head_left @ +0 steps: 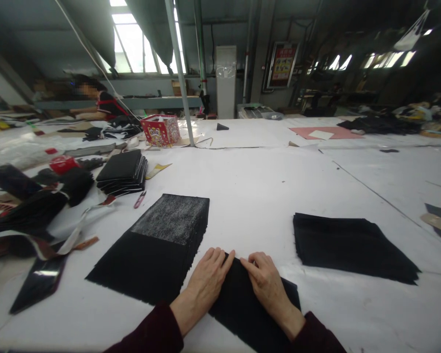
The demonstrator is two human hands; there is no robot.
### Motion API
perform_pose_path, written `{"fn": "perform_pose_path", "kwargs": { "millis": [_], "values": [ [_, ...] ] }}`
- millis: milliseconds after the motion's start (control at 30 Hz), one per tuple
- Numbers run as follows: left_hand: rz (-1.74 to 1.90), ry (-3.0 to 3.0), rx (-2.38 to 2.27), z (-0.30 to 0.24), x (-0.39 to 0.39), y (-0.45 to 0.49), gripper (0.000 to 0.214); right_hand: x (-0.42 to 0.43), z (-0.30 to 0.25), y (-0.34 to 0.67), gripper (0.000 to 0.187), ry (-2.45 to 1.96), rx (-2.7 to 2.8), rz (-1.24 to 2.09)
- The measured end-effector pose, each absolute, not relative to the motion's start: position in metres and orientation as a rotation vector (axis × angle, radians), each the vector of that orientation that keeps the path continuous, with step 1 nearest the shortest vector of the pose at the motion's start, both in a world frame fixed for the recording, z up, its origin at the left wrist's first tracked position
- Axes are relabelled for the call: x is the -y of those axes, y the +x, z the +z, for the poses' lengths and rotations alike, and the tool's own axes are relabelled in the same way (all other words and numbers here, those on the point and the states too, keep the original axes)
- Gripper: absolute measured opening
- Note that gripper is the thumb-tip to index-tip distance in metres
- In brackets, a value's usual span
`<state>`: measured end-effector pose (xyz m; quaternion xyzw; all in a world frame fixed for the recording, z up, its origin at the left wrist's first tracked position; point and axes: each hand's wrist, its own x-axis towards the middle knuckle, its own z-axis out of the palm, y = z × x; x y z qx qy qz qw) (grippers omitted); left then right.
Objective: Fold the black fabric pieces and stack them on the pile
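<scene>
A black fabric piece lies on the white table in front of me, its far edge under my fingertips. My left hand is closed at that edge, its fingers pressed together on the cloth near the left corner. Just to the right, my right hand has its fingers curled and pinches the same edge, with the index finger pointing toward the left hand. To the left lies a stack of black fabric pieces, partly covered by a speckled grey panel. Another pile of black fabric sits at the right.
Thread snips lie by a folded black stack. Dark straps and scraps clutter the left side. Farther back stand a red patterned box and a pole. A person sits at the far left.
</scene>
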<state>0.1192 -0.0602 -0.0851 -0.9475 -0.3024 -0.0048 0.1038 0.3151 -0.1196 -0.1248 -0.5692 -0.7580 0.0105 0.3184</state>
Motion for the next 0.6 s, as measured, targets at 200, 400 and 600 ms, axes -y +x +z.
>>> {"fn": "perform_pose_path", "kwargs": {
  "millis": [200, 400, 600],
  "values": [
    [-0.041, -2.826, 0.815, -0.086, 0.062, 0.125, 0.055, 0.127, -0.121, 0.322, 0.031, -1.49, 2.026, -0.014],
    [0.022, -2.801, 0.838, -0.082, 0.067, 0.132, 0.06, 0.133, -0.121, 0.328, 0.03, -1.496, 2.024, 0.015],
    [-0.009, -2.868, 0.754, -0.088, 0.067, 0.135, 0.052, 0.139, -0.124, 0.335, 0.028, -1.471, 2.022, 0.053]
  ]
}}
